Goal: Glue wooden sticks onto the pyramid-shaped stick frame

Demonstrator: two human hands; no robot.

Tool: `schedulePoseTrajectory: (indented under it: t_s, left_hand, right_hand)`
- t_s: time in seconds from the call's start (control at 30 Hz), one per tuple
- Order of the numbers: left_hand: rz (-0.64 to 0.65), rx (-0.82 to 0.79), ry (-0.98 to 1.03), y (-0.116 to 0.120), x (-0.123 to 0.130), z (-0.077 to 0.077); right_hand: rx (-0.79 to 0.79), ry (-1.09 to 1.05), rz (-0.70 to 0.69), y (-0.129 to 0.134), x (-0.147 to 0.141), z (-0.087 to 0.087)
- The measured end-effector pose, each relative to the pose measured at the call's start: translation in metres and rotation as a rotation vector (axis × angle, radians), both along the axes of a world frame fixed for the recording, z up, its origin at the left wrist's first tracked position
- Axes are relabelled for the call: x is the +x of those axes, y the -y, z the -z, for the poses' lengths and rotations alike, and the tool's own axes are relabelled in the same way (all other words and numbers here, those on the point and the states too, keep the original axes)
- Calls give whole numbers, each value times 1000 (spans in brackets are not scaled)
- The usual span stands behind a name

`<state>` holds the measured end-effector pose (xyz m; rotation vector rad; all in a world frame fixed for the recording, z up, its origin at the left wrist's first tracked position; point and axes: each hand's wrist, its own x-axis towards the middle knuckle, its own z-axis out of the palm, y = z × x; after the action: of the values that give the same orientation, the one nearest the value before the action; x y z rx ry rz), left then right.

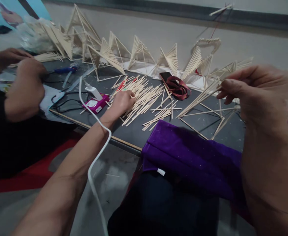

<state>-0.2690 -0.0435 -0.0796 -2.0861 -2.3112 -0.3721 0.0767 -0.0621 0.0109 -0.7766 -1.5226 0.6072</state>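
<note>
My left hand (122, 102) rests on a loose pile of thin wooden sticks (145, 101), its fingers curled in among them; what they pinch is hidden. At the right, my right hand (259, 87) is raised above the table with thumb and fingers pinched together. They close on the upper end of a stick frame (198, 102), where several slanting sticks come together. The frame's lower sticks stand on the dark table, beside a purple cloth (183, 144) that drapes over the front edge and my lap.
Finished-looking fanned stick frames (168, 59) line the wall. A phone (165, 77) and brown strap (179, 88) lie behind the pile. A pink power strip (96, 103) holds a white plug; its white cable (92, 164) crosses my left forearm. Another person's hands (27, 65) are at left, near a blue glue gun (66, 69).
</note>
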Motion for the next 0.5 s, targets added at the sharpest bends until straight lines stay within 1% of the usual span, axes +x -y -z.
schedulePoseTrajectory:
  t_s: [0.1, 0.17, 0.23, 0.33, 0.4, 0.5]
  left_hand:
    - [3, 47, -23, 0, -4, 2]
    - [19, 79, -64, 8, -3, 1]
    - [44, 63, -111, 22, 4, -1]
    - [116, -108, -158, 47, 17, -1]
    - [100, -190, -177, 61, 22, 1]
    - [83, -218, -174, 74, 22, 7]
  right_hand:
    - [-54, 85, -7, 1, -14, 3]
    - [-22, 152, -2, 5, -25, 6]
    - [92, 269, 46, 11, -37, 12]
    - [326, 541, 119, 19, -52, 28]
    - [439, 688, 88, 22, -60, 40]
    - [513, 766, 15, 24, -68, 56]
